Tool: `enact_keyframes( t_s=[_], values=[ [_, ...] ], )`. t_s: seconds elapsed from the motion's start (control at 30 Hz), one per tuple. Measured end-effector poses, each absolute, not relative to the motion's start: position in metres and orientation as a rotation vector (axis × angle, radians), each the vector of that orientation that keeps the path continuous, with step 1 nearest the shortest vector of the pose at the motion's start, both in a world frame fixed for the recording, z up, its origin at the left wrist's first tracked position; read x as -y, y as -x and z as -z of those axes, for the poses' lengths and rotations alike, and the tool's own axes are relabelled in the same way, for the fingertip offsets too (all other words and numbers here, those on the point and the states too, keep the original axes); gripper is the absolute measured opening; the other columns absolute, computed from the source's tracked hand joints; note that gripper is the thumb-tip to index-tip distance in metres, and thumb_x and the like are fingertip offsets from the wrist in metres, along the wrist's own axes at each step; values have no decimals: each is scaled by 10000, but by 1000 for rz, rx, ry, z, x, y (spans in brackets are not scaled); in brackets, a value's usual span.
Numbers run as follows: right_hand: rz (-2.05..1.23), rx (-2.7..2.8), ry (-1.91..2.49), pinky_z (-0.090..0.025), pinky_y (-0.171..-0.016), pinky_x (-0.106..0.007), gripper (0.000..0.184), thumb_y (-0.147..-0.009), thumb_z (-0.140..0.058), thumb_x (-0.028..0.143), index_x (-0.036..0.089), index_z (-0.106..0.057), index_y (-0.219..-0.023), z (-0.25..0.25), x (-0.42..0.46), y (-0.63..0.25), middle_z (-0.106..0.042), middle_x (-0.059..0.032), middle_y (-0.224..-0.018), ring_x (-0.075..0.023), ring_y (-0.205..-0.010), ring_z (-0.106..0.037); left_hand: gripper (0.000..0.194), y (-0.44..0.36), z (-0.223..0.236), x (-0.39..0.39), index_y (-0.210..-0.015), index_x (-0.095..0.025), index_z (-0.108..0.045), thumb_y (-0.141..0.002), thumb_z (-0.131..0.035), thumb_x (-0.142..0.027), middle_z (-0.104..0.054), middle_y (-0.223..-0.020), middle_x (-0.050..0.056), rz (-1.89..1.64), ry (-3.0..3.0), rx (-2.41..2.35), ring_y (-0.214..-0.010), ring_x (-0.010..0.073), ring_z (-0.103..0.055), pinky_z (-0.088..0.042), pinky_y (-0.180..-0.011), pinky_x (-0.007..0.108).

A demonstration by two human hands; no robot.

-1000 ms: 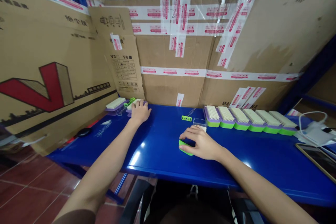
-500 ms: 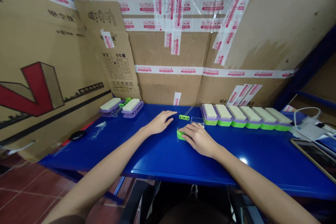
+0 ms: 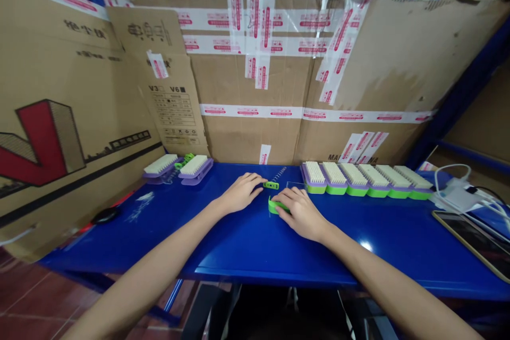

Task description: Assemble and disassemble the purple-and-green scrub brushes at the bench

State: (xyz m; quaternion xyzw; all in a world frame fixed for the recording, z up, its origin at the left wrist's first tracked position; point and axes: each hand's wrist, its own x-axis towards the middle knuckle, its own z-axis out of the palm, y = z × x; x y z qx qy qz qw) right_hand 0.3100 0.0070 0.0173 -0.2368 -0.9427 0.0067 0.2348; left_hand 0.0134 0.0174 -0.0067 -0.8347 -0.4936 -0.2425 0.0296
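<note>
My left hand has its fingertips and thumb closed at the left end of a small green slotted plastic piece on the blue table. Wrapped over a curved bright green plastic shell is my right hand; its fingers hide much of the shell. Just behind the slotted piece lies a thin metal coil spring. A clear, flat-looking transparent piece sits behind my right hand, partly covered by it.
Several brushes with pale bristles and purple-green bodies line the back right. Two purple brush parts stand back left beside small green pieces. A phone and white cables lie right. Cardboard walls the back.
My left hand has moved onto the small green slotted piece, its fingers closing at the end. My right hand stays on the green shell. The view has shifted slightly.
</note>
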Motion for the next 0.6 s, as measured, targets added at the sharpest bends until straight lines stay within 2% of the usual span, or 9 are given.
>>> enact_keyframes(
  t_s=[0.17, 0.33, 0.6],
  values=[
    [5, 2581, 680, -460, -945, -459, 223, -1200, -563, 291, 212, -736, -1317, -15, -10, -310, -792, -121, -1228, -302, -1088, -660, 269, -7, -1, -14, -1368, -265, -697, -1176, -552, -383, -733, -1410, 98, 660, 2525, 1585, -1310, 316, -656, -528, -1144, 519],
    [32, 2563, 700, -457, -946, -465, 236, -1206, -550, 308, 211, -735, -1316, -11, -14, -310, -792, -134, -1226, -312, -1092, -654, 144, -4, -8, -10, -1179, -262, -687, -1154, -567, -339, -746, -1243, 75, 670, 2515, 1625, -1159, 302, -654, -522, -1054, 481],
    [19, 2569, 709, -442, -943, -464, 233, -1211, -535, 302, 208, -722, -1314, -12, -13, -311, -785, -136, -1236, -313, -1086, -640, 106, -2, -9, -12, -1026, -261, -647, -1114, -607, -304, -735, -1089, 54, 718, 2571, 1631, -1061, 281, -679, -538, -1042, 466]
  ],
)
